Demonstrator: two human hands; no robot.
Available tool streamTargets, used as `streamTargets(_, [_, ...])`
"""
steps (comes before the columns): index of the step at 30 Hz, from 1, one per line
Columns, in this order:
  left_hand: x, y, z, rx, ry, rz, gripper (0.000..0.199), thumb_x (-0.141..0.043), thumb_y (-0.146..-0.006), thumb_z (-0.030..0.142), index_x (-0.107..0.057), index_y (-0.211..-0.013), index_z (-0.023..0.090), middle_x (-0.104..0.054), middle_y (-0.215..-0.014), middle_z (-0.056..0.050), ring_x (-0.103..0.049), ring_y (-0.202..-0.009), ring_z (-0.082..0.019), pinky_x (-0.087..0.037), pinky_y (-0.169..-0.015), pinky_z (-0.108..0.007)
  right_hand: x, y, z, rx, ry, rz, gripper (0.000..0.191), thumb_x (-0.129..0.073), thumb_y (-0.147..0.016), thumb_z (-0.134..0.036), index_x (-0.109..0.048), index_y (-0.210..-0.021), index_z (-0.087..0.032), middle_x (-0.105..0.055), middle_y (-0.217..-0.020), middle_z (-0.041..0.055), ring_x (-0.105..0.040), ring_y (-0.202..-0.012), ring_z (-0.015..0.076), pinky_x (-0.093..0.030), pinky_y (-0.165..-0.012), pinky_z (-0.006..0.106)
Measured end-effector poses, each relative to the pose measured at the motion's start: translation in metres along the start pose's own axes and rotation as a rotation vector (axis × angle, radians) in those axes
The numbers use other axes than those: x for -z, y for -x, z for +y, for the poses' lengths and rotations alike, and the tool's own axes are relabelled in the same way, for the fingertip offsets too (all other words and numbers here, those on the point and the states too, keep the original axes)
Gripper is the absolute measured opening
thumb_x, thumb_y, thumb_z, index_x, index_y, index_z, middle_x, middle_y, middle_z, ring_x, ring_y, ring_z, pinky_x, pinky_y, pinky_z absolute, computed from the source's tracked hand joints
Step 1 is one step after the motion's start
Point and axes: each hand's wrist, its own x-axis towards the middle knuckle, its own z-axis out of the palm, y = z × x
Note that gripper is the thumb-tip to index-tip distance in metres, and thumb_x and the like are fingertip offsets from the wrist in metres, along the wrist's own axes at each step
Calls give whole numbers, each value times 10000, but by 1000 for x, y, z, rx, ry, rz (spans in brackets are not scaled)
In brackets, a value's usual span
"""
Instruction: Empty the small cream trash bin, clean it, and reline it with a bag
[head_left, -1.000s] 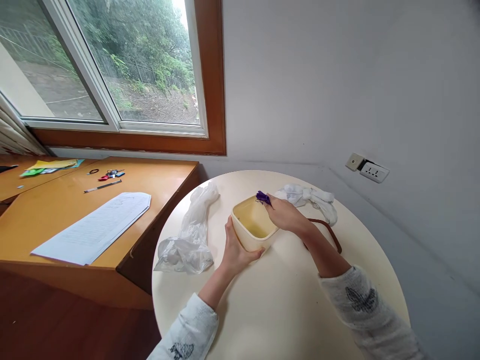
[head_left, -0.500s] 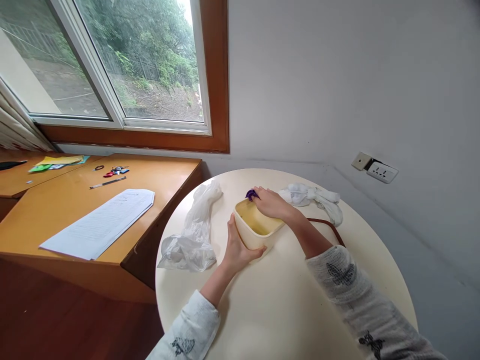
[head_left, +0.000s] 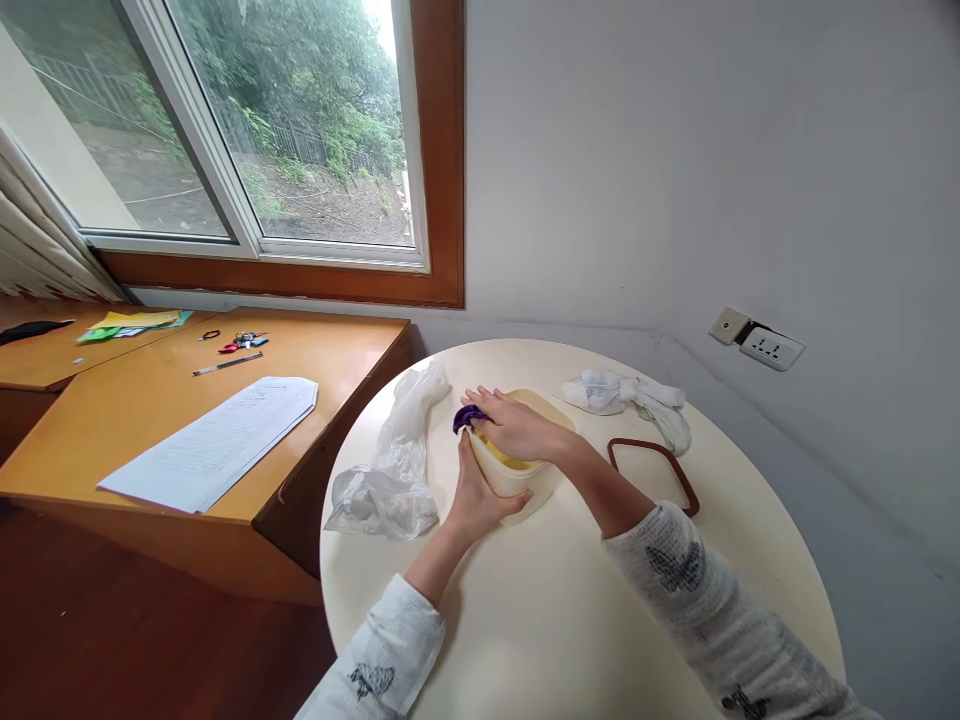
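A pale yellow plastic container [head_left: 519,488] stands on the round cream table [head_left: 555,620], its opening facing up. My left hand [head_left: 480,492] is wrapped round its near left side, thumb along the front wall. Over the opening lies my right hand [head_left: 517,425], pressing a purple cloth [head_left: 469,417] against the left rim. The cloth is bunched under the palm and fingers, so most of it is hidden. The right hand also covers much of the container's inside. Right of the container, a brown rectangular ring [head_left: 660,447] lies flat on the table.
A clear plastic bag [head_left: 397,460] lies left of the container; a knotted white bag [head_left: 630,393] sits at the back right. On the wooden desk [head_left: 330,370] are papers [head_left: 217,440], a pen [head_left: 227,364] and small items. A wall socket [head_left: 772,348] is at right.
My right hand has moved left along the rim with the purple cloth, now at the left corner. More of the brown ring shows. My left hand keeps its hold.
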Motion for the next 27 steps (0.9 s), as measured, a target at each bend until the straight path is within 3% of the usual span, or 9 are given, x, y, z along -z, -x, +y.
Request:
streamTargets(7, [1, -3, -2, -35, 33, -72, 1090, -773, -510, 218, -95, -1363, 215, -231, -1401, -137, -214, -1314, -313, -252, -1062, -476, 2, 14, -8, 66, -84, -61, 433, -303, -883, -249, -430, -1295, -215, -303, -1430, 5, -148, -1349, 172, -174, -1099, 394])
streamTargets(11, [2, -2, -9, 23, -12, -115, 1011, -777, -518, 264, -205, -1350, 197, -320, -1355, -139, -273, -1285, -340, -265, -1043, -516, 5, 25, -11, 110, -141, -99, 373, -322, -868, -204, -582, -1132, -250, -340, -1409, -37, -173, -1344, 176, -252, -1071, 391])
streamTargets(15, [2, 0, -10, 30, -45, -115, 946, -776, -519, 261, -288, -1328, 218, -362, -1340, -120, -242, -1298, -352, -261, -1045, -522, 8, 36, -12, 177, -156, -103, 408, -348, -817, -105, -619, -1073, -272, -421, -1356, -56, -217, -1331, 168, -233, -1082, 391])
streamTargets(18, [0, 2, -9, 77, 16, -160, 831, -735, -568, 242, -342, -1300, 244, -449, -1276, -100, -360, -1234, -345, -333, -993, -531, 10, 48, -15, 234, -131, -86, 461, -364, -760, -42, -633, -1056, -271, -471, -1318, -48, -251, -1319, 169, -218, -1088, 394])
streamTargets(20, [0, 3, -11, 114, 100, -185, 811, -708, -585, 245, -332, -1304, 251, -501, -1217, -97, -451, -1157, -344, -394, -929, -542, 10, 56, -17, 253, -114, -78, 509, -366, -718, -7, -628, -1068, -268, -483, -1307, -45, -257, -1316, 172, -210, -1092, 397])
streamTargets(23, [2, 4, -15, 105, 175, -148, 914, -722, -549, 263, -256, -1335, 259, -502, -1209, -104, -469, -1137, -354, -397, -915, -559, 9, 67, -19, 296, -89, -52, 547, -368, -674, 26, -621, -1074, -248, -520, -1274, -27, -299, -1298, 169, -180, -1103, 398])
streamTargets(27, [4, 3, -11, 21, 191, -141, 1028, -752, -528, 259, -149, -1360, 291, -550, -1140, -92, -544, -1044, -322, -405, -927, -530, 7, 80, -21, 344, -96, 28, 410, -399, -729, -9, -636, -994, -213, -610, -1157, 17, -408, -1231, 166, -198, -1090, 391])
